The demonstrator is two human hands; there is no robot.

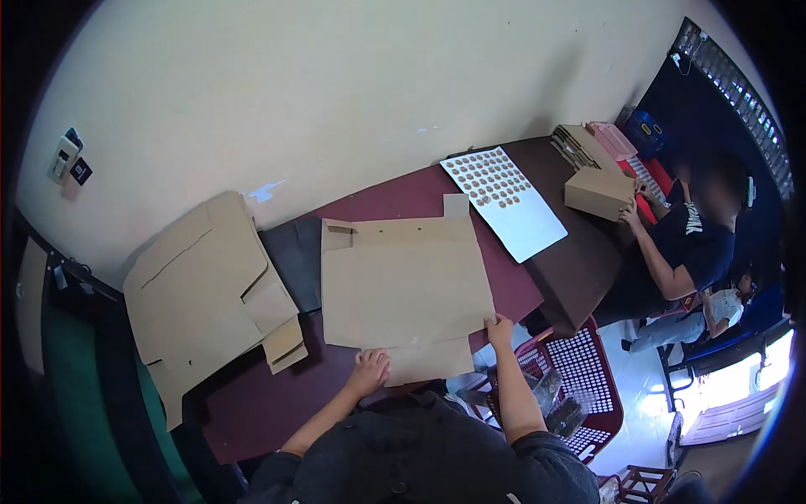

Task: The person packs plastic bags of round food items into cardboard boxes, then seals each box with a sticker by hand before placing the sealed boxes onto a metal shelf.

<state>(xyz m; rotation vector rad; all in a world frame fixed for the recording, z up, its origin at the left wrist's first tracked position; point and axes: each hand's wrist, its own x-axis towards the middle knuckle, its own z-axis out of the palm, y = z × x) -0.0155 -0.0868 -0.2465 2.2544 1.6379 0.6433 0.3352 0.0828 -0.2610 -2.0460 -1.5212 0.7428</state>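
A flattened cardboard box (406, 281) lies in front of me, its flaps partly folded out at the far corners and the near side. My left hand (372, 371) is at its near left edge, fingers curled at the cardboard. At the near right corner my right hand (500, 329) pinches the edge, the thumb and fingers closed on it. To the left rests a stack of flat cardboard (197, 286) with loose flaps, apart from both hands.
A white board (529, 227) with rows of small brown round pieces lies at the back right. Beyond it a co-worker (684, 244) handles a closed carton (598, 193). A dark red perforated basket (611, 391) holding plastic-wrapped things stands by my right arm. The maroon table (252, 412) extends left.
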